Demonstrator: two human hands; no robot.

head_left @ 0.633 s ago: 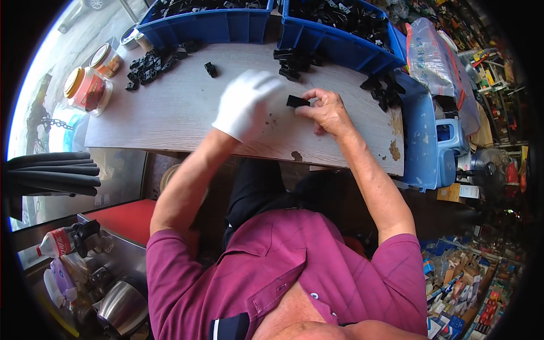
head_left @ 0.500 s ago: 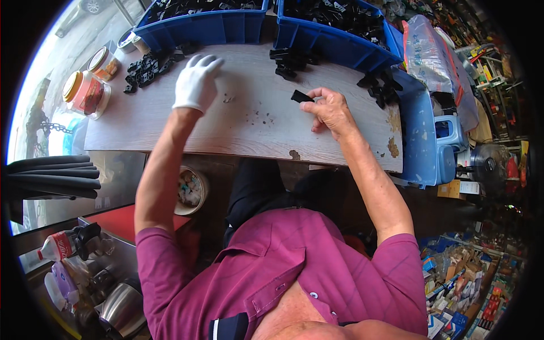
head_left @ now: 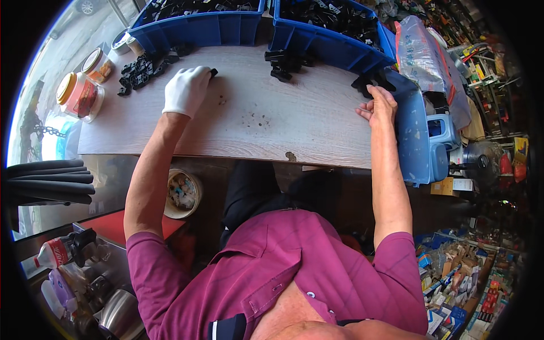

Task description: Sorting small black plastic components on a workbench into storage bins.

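Observation:
My left hand (head_left: 186, 89), in a white glove, lies on the wooden table (head_left: 255, 122) at the left, its fingers closed over a small black plastic part (head_left: 213, 72) that pokes out at the fingertips. Just left of it lies a pile of black parts (head_left: 139, 69). My bare right hand (head_left: 378, 105) rests at the table's right end with the fingers loosely apart and nothing in them. Its fingertips touch another heap of black parts (head_left: 368, 83). A third small cluster of black parts (head_left: 285, 61) lies at the far edge, between the hands.
Two blue bins (head_left: 198, 29) (head_left: 326, 35) full of black parts stand along the far edge. A jar with an orange lid (head_left: 79, 94) and a tin (head_left: 100, 63) stand at the far left. A clear plastic bag (head_left: 419, 52) and blue plastic crates (head_left: 435, 144) are on the right. Below the table sits a bowl (head_left: 182, 192).
My left hand came back from the left pile with a small black part at its fingertips. My right hand swung right to the far heap and no longer holds the black part.

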